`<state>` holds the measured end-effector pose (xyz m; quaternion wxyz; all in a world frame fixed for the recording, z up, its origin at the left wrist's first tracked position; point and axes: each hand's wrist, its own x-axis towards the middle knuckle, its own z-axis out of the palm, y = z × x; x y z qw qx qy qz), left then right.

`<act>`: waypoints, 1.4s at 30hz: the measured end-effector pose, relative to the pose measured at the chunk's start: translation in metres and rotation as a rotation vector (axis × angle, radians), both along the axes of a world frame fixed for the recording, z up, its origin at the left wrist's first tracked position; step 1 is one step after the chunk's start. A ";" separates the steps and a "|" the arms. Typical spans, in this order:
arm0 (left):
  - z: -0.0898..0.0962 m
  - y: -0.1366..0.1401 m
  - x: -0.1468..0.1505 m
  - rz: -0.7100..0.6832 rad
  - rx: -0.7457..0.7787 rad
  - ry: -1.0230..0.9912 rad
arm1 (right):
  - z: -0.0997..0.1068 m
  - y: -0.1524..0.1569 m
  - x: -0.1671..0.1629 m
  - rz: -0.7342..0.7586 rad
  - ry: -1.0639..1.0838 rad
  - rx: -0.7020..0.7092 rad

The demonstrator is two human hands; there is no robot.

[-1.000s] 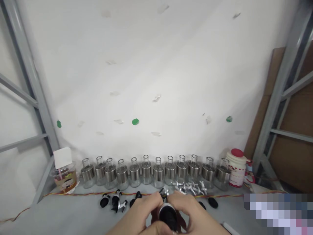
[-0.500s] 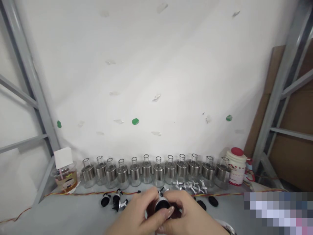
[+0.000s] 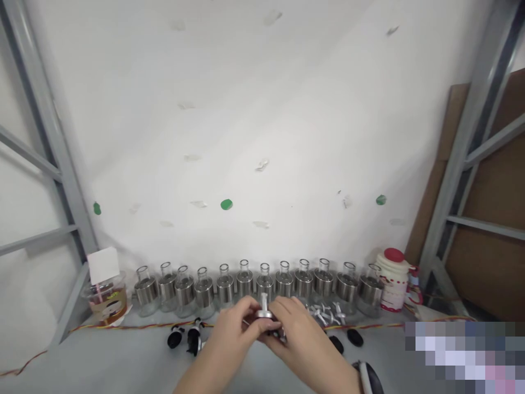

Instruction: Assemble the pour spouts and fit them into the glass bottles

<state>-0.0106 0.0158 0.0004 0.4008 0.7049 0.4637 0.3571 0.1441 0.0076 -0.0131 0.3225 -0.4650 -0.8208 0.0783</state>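
Both hands meet low in the middle of the head view. Between their fingers is a bottle pourer spout (image 3: pixel 264 306), its silver stem pointing up from a round silver base with black beneath. My left hand (image 3: pixel 240 327) grips it from the left, thumb across the front of the base. My right hand (image 3: pixel 293 331) closes round its right side; the fingers partly hide the black underside. To the left lie black-and-silver pourer parts (image 3: pixel 194 335) and a black-capped piece (image 3: pixel 175 337). Several loose silver spout pieces (image 3: pixel 328 313) lie right of the hands, with black discs (image 3: pixel 355 337) nearer.
A row of glass bottles with metal sleeves (image 3: pixel 225 284) stands along the white wall. At the left end is a drink cup (image 3: pixel 107 303); at the right, a cream jar with red lid (image 3: pixel 394 279). Twisted wires (image 3: pixel 151 326) cross the table. Pixelation hides the lower right corner.
The pourer spout has been turned from its black side facing me to its silver stem upright. Both hands have moved up slightly, and the right wrist with its band shows more.
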 end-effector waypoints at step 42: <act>0.018 -0.003 -0.014 0.044 -0.065 -0.564 | -0.096 0.083 0.023 -0.086 -0.415 -0.316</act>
